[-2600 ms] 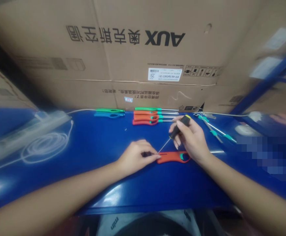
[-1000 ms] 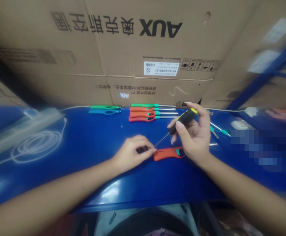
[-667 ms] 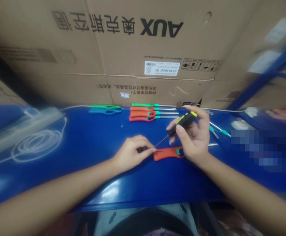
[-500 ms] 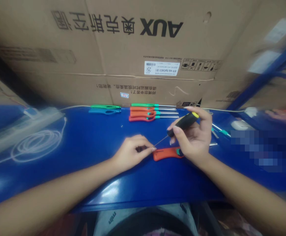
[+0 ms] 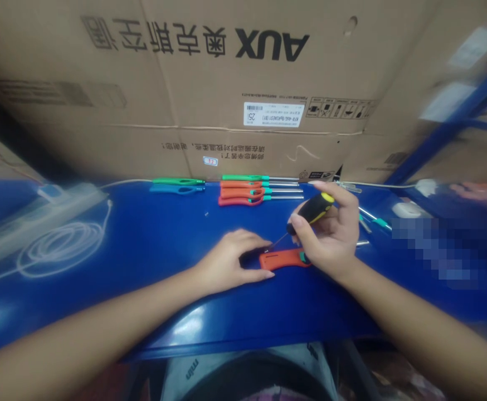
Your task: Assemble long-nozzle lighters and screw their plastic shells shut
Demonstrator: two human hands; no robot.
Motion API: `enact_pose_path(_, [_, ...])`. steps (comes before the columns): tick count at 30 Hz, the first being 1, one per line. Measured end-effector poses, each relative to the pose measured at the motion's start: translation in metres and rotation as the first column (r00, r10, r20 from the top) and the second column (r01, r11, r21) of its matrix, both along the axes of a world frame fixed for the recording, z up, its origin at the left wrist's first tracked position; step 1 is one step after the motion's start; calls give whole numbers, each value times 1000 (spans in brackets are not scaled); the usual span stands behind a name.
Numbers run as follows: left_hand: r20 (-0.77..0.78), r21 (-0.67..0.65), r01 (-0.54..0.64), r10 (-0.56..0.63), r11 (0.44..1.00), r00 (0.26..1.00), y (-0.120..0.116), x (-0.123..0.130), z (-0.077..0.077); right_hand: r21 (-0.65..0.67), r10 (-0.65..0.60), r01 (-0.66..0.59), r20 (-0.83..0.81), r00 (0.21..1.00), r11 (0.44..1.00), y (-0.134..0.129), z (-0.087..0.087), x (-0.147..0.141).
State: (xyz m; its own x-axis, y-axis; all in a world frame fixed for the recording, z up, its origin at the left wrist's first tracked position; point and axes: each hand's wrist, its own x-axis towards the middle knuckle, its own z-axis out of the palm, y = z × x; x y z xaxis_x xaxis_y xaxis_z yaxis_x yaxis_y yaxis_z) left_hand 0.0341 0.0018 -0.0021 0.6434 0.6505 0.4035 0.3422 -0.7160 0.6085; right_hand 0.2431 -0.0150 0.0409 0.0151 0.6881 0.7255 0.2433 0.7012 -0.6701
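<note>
My right hand (image 5: pixel 331 234) is wrapped round the handle of a black and yellow screwdriver (image 5: pixel 311 213), whose thin shaft slants down to the left. A tiny screw seems to sit at its tip, just above the left end of an orange lighter (image 5: pixel 279 259). That lighter lies flat on the blue table (image 5: pixel 227 312), its right part hidden behind my right hand. At the lighter's left end is my left hand (image 5: pixel 237 262), thumb and fingers spread apart, with nothing visible between them.
Several orange and green lighters (image 5: pixel 241 193) lie in a row against the cardboard box (image 5: pixel 185 100). Green and blue handles (image 5: pixel 178 186) are left of them. A coiled white cable (image 5: pixel 62 248) and power strip (image 5: pixel 38 214) lie at the left.
My left thumb and fingers have parted from the screwdriver tip and spread around the lighter's left end. The screwdriver tip has shifted slightly right and sits over the lighter's end.
</note>
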Motion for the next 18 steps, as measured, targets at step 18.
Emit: enact_pose_path(18, [-98, -15, 94, -95, 995, 991, 0, -2, 0, 58, 54, -67, 198, 979, 996, -1, -11, 3])
